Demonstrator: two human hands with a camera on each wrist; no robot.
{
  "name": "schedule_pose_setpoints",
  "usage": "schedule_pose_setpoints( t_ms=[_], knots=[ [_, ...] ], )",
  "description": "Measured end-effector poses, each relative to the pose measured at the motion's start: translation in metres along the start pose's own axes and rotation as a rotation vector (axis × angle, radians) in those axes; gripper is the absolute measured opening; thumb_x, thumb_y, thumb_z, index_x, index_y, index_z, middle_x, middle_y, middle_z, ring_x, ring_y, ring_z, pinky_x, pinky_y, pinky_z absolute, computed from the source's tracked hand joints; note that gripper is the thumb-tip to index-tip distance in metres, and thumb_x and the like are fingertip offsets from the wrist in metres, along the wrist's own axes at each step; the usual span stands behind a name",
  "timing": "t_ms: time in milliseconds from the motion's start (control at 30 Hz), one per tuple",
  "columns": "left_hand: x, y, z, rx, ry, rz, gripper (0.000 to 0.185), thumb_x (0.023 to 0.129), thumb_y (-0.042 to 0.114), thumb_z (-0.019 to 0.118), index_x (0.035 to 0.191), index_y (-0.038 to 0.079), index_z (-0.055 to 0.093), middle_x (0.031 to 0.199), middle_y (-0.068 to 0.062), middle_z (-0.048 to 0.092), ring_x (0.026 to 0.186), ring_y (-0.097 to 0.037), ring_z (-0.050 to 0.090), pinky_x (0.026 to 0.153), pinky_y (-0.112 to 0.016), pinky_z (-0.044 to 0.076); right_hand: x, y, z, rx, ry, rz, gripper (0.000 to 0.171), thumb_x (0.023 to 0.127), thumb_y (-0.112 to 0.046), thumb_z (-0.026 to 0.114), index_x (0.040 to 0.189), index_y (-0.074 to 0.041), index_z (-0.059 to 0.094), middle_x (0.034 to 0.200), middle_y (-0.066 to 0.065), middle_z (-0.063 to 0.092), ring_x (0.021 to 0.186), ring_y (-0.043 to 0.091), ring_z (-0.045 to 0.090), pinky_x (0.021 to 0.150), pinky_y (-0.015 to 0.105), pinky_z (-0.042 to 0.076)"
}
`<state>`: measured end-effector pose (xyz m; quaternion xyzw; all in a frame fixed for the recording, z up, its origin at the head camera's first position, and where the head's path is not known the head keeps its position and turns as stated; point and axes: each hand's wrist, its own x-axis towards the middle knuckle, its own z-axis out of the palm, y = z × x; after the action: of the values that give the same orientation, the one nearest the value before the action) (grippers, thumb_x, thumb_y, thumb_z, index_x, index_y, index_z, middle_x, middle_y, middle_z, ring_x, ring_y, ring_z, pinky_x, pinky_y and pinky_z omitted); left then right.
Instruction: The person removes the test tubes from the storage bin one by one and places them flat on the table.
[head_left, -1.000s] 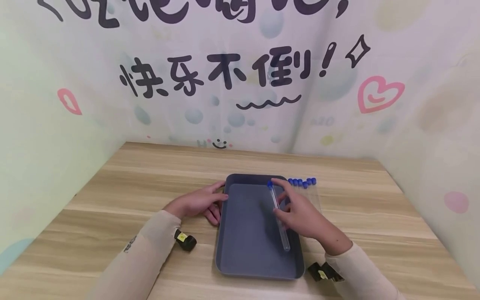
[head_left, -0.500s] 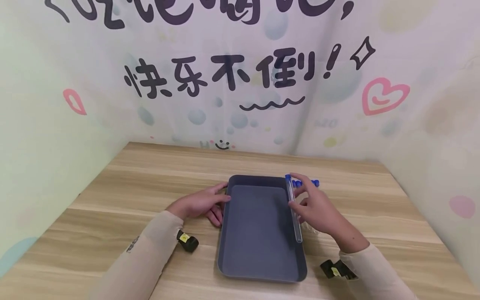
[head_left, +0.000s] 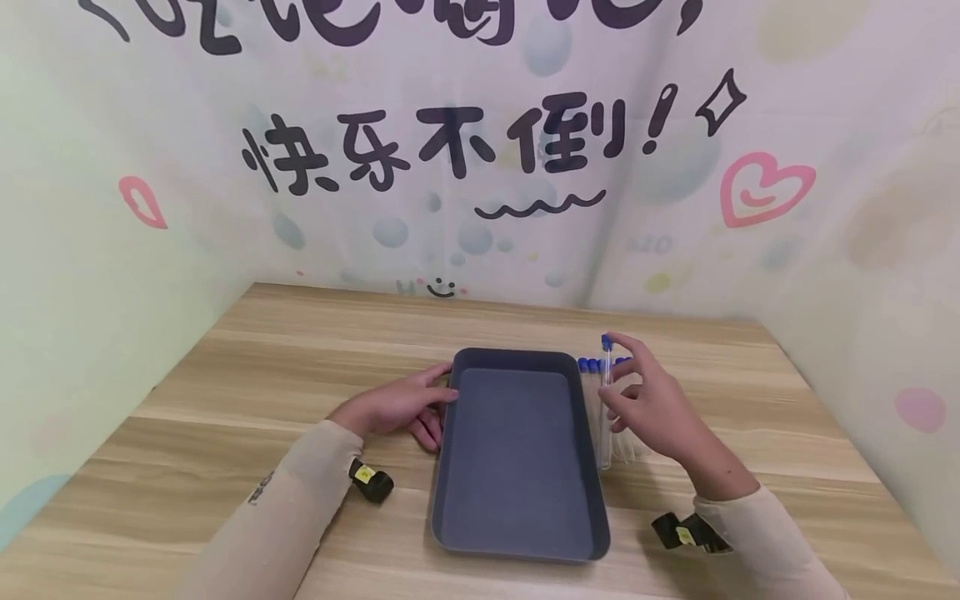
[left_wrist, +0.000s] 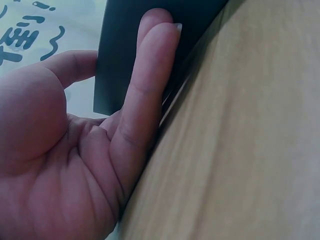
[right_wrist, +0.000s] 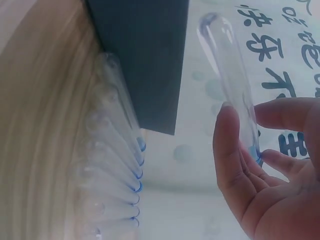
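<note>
My right hand (head_left: 651,407) pinches a clear test tube (head_left: 605,442) with a blue cap, its fingers near the cap end. The right wrist view shows the same test tube (right_wrist: 226,62) between thumb and fingers, held above the other tubes. It stands just right of the dark grey tray (head_left: 517,467), whose floor is bare. My left hand (head_left: 397,406) holds the tray's left side, thumb at the rim. In the left wrist view, straight fingers (left_wrist: 142,85) lie against the outer wall of the tray (left_wrist: 117,65).
Several more test tubes (right_wrist: 112,165) with blue caps lie side by side on the wooden table (head_left: 262,358), along the tray's right side. My right hand partly hides them in the head view. A printed cloth (head_left: 450,242) hangs behind the table.
My right hand has carried the test tube from over the tray, rightward past its right rim, to above the lying tubes. The tube is now more upright. My left hand stays on the tray.
</note>
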<state>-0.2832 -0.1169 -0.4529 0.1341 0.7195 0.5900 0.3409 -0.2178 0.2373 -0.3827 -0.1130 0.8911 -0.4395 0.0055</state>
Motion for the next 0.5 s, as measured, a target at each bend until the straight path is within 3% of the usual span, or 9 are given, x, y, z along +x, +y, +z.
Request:
schedule_pose_setpoints(
  t_ms=[500],
  knots=[
    [0.001, 0.000, -0.001, 0.001, 0.002, -0.004, 0.066, 0.106, 0.029, 0.046, 0.160, 0.032, 0.010, 0.094, -0.018, 0.062, 0.065, -0.023, 0.068, 0.064, -0.044, 0.064, 0.005, 0.016, -0.010, -0.083, 0.015, 0.031, 0.074, 0.097, -0.007, 0.060, 0.159, -0.017, 0.021, 0.123, 0.028, 0.053, 0.072, 0.025, 0.070, 0.057, 0.031, 0.061]
  ],
)
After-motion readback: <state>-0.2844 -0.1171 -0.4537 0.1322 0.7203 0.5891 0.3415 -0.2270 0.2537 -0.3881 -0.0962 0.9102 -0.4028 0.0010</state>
